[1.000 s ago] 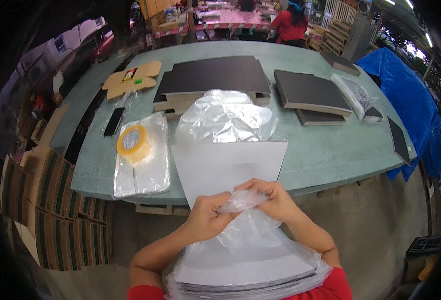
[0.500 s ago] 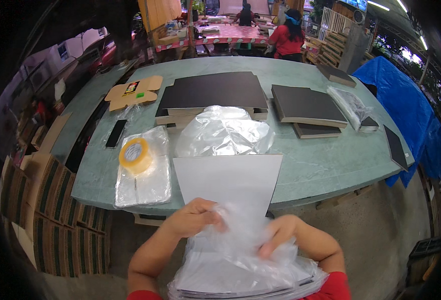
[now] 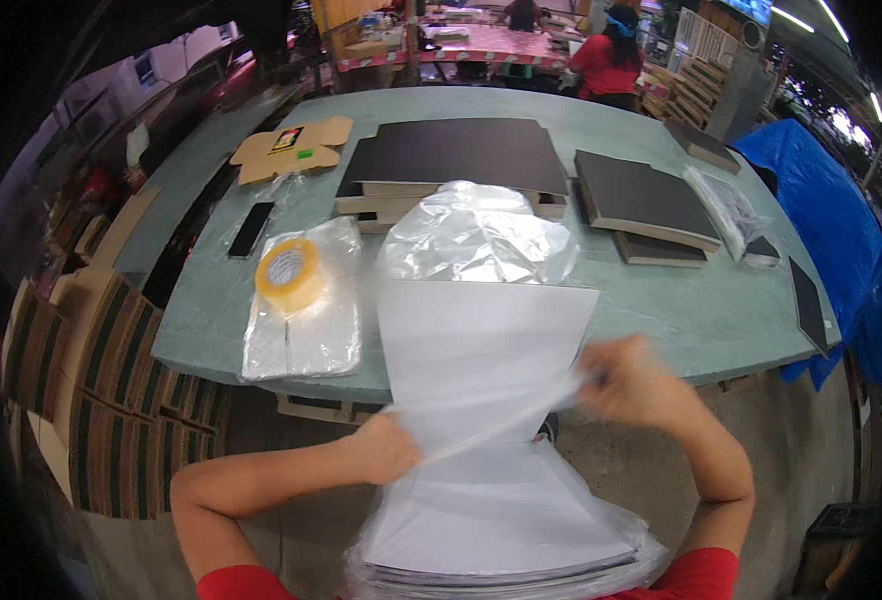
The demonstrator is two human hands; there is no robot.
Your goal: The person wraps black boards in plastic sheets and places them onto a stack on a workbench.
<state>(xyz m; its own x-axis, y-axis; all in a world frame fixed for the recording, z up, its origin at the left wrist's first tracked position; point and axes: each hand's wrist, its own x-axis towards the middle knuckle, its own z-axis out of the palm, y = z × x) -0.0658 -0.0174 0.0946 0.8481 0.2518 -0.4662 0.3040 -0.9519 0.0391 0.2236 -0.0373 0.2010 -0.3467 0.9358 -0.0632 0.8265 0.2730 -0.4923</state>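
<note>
Between my hands a clear plastic bag (image 3: 491,418) is stretched across the lower part of a white board (image 3: 486,320). My left hand (image 3: 386,447) is closed on the bag's left edge. At its right edge, higher up, my right hand (image 3: 626,380) grips it, somewhat blurred by motion. The board's upper end rests over the near table edge. Below my hands, against my body, lies a stack of white sheets (image 3: 496,520) in clear plastic. Just beyond the board sits a shiny, crumpled heap of clear plastic (image 3: 476,235).
The green table (image 3: 681,320) bears black-covered blocks (image 3: 461,150), more dark blocks (image 3: 646,200), a tape roll (image 3: 289,275) on flat plastic bags (image 3: 306,345), a phone (image 3: 251,230) and a flattened carton (image 3: 291,150). Cardboard (image 3: 121,400) is stacked left; a blue tarp (image 3: 811,210) hangs right. People work behind.
My hands have moved apart: the left down and outward, the right up and outward. The bunched plastic between them is now pulled taut across the board. The whole view has shifted slightly.
</note>
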